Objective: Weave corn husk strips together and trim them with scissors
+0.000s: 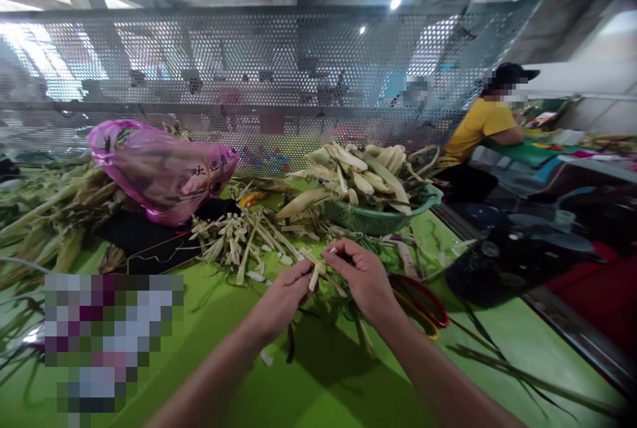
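My left hand [287, 296] is closed, its thumb and fingers pinching a small folded piece of pale corn husk strips [317, 271]. Opposite it, my right hand [362, 275] has thumb and index finger pressed together at the other side of the same piece, on a husk strip end. Loose ends of the strips hang below, above the green table [318, 395]. Just right of my right hand lie scissors [432, 305] with red and yellow handles, partly hidden by the wrist. Beyond my hands is a heap of cut husk strips [243, 239].
A green basket [363, 219] full of dried corn husks [365, 172] stands behind. A pink plastic bag [164, 172] sits at left beside more husks [60, 229]. A black container [507, 262] is at right. A perforated metal screen [269, 63] rises behind; a person in yellow [480, 126] sits beyond.
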A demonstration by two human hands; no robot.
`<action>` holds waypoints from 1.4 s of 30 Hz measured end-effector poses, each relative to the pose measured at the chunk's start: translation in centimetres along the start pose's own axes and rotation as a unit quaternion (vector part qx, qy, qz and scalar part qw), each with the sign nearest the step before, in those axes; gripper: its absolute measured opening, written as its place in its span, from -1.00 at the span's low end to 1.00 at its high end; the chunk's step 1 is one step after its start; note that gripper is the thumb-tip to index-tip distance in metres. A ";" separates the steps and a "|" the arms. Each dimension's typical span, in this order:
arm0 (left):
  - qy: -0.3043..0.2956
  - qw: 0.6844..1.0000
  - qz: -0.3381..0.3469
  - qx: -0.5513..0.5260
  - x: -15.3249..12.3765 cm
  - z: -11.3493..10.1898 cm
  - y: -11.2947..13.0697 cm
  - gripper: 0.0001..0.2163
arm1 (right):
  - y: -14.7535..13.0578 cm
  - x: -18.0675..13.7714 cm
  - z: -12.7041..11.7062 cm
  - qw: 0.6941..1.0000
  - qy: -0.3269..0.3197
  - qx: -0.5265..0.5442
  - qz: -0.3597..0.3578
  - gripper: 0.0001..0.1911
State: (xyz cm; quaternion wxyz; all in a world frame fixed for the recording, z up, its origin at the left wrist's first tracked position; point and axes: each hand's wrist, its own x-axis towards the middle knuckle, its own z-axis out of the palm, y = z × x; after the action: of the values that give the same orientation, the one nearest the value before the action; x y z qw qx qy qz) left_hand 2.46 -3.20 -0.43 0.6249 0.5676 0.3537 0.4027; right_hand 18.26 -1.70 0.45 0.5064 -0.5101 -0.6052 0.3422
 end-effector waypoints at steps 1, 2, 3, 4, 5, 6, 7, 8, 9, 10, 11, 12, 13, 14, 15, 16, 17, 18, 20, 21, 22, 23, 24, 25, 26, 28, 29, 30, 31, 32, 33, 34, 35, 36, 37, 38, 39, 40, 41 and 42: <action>0.000 1.000 0.008 0.012 -0.1 0.1 0.2 -0.87 | 0.1 0.1 0.0 1.000 0.008 0.006 0.004 -0.79; 0.000 0.999 0.019 0.026 -0.1 0.1 0.4 -0.87 | 0.3 0.1 0.0 1.000 0.015 0.017 0.010 -0.79; -0.002 0.999 0.031 0.038 -0.2 0.2 0.6 -0.87 | 0.4 0.2 0.1 0.999 0.017 0.031 0.018 -0.78; -0.004 0.998 0.042 0.048 -0.3 0.2 0.8 -0.86 | 0.5 0.2 0.1 0.999 0.016 0.043 0.025 -0.77; -0.007 0.997 0.049 0.054 -0.3 0.2 0.9 -0.85 | 0.6 0.2 0.1 0.998 0.011 0.051 0.030 -0.77; -0.011 0.997 0.052 0.057 -0.4 0.2 1.0 -0.84 | 0.6 0.3 0.0 0.998 0.005 0.054 0.032 -0.77; -0.013 0.997 0.052 0.056 -0.4 0.1 1.0 -0.83 | 0.5 0.3 0.0 0.998 -0.005 0.054 0.032 -0.77; -0.014 0.997 0.051 0.054 -0.5 0.1 1.0 -0.83 | 0.4 0.3 -0.1 0.998 -0.019 0.054 0.031 -0.78; -0.014 0.997 0.052 0.053 -0.5 0.0 1.0 -0.82 | 0.3 0.3 -0.3 0.997 -0.037 0.057 0.029 -0.78; -0.013 0.997 0.053 0.052 -0.4 0.0 1.0 -0.82 | 0.1 0.3 -0.4 0.996 -0.057 0.060 0.029 -0.77; -0.013 0.997 0.053 0.051 -0.4 -0.1 0.9 -0.81 | -0.1 0.3 -0.6 0.994 -0.079 0.063 0.029 -0.75; -0.013 0.997 0.053 0.051 -0.3 -0.1 0.8 -0.81 | -0.2 0.3 -0.8 0.993 -0.100 0.063 0.031 -0.72; -0.014 0.997 0.052 0.054 -0.2 -0.1 0.7 -0.80 | -0.3 0.3 -0.9 0.991 -0.116 0.060 0.036 -0.70; -0.017 0.997 0.052 0.058 -0.1 -0.1 0.7 -0.79 | -0.4 0.3 -1.0 0.989 -0.127 0.053 0.043 -0.69; -0.020 0.997 0.051 0.062 -0.1 -0.1 0.5 -0.78 | -0.4 0.3 -1.1 0.989 -0.134 0.048 0.048 -0.69; -0.024 0.996 0.051 0.065 0.0 -0.1 0.4 -0.78 | -0.3 0.3 -1.1 0.988 -0.137 0.045 0.051 -0.69; -0.026 0.996 0.051 0.066 0.0 -0.1 0.3 -0.78 | -0.2 0.3 -1.1 0.988 -0.139 0.046 0.051 -0.68; -0.027 0.996 0.050 0.063 0.0 0.0 0.2 -0.79 | -0.1 0.3 -1.1 0.988 -0.141 0.047 0.049 -0.68; -0.023 0.998 0.041 0.052 0.1 0.0 0.1 -0.83 | 0.0 0.4 -1.1 0.988 -0.142 0.044 0.038 -0.74; -0.021 0.998 0.038 0.048 0.1 0.1 0.0 -0.85 | 0.0 0.3 -1.1 0.989 -0.140 0.037 0.031 -0.78; -0.020 0.998 0.037 0.049 0.1 0.1 0.0 -0.85 | 0.0 0.3 -1.0 0.990 -0.136 0.028 0.024 -0.81; -0.020 0.998 0.038 0.054 0.1 0.1 0.0 -0.85 | 0.0 0.3 -1.0 0.991 -0.128 0.017 0.016 -0.81; -0.020 0.997 0.041 0.063 0.1 0.1 0.0 -0.85 | 0.0 0.3 -0.9 0.993 -0.117 0.005 0.005 -0.82; -0.021 0.996 0.045 0.075 0.1 0.1 0.0 -0.84 | 0.0 0.2 -0.8 0.994 -0.105 -0.008 -0.009 -0.82; -0.023 0.995 0.049 0.086 0.1 0.1 0.0 -0.83 | 0.0 0.2 -0.6 0.995 -0.091 -0.021 -0.026 -0.83; -0.029 0.993 0.051 0.100 0.1 0.2 -0.1 -0.81 | 0.2 0.1 -0.3 0.995 -0.067 -0.043 -0.058 -0.85; -0.032 0.993 0.050 0.104 0.0 0.3 -0.3 -0.81 | 0.2 0.0 -0.1 0.995 -0.058 -0.050 -0.070 -0.85; -0.035 0.992 0.050 0.109 0.0 0.3 -0.4 -0.82 | 0.3 0.0 0.1 0.994 -0.052 -0.053 -0.077 -0.86; -0.037 0.991 0.051 0.116 -0.1 0.4 -0.5 -0.82 | 0.4 -0.1 0.2 0.994 -0.046 -0.054 -0.080 -0.87; -0.036 0.990 0.052 0.127 -0.1 0.5 -0.7 -0.83 | 0.4 -0.1 0.4 0.994 -0.042 -0.053 -0.080 -0.87; -0.034 0.989 0.055 0.137 -0.2 0.6 -0.8 -0.84 | 0.5 -0.1 0.5 0.995 -0.038 -0.053 -0.078 -0.87; -0.031 0.988 0.057 0.141 -0.2 0.6 -0.9 -0.85 | 0.4 -0.2 0.6 0.995 -0.037 -0.052 -0.074 -0.87; -0.030 0.989 0.058 0.135 -0.2 0.7 -1.0 -0.86 | 0.4 -0.1 0.6 0.996 -0.037 -0.050 -0.068 -0.86; -0.031 0.991 0.055 0.119 -0.1 0.8 -1.1 -0.86 | 0.2 -0.1 0.6 0.996 -0.039 -0.046 -0.059 -0.85; -0.030 0.994 0.049 0.093 -0.1 0.8 -1.1 -0.87 | 0.1 -0.1 0.5 0.997 -0.040 -0.038 -0.051 -0.84; -0.027 0.997 0.039 0.063 0.0 0.8 -1.1 -0.88 | 0.0 0.0 0.4 0.998 -0.041 -0.028 -0.046 -0.83; -0.018 0.999 0.029 0.034 0.1 0.7 -1.2 -0.88 | -0.2 0.1 0.2 0.998 -0.039 -0.016 -0.045 -0.81; -0.007 1.000 0.022 0.013 0.2 0.7 -1.2 -0.87 | -0.3 0.2 0.0 0.998 -0.037 -0.005 -0.045 -0.79; 0.004 1.000 0.020 0.002 0.2 0.5 -1.1 -0.86 | -0.3 0.2 -0.3 0.998 -0.038 0.002 -0.045 -0.77; 0.013 1.000 0.024 0.000 0.3 0.3 -1.1 -0.83 | -0.3 0.3 -0.5 0.998 -0.044 0.004 -0.041 -0.77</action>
State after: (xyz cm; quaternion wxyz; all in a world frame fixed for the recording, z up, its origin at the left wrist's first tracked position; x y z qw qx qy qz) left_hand 3.02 -3.11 -1.48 0.6104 0.5705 0.3485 0.4249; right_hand 18.65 -1.54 0.93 0.4945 -0.4673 -0.6463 0.3454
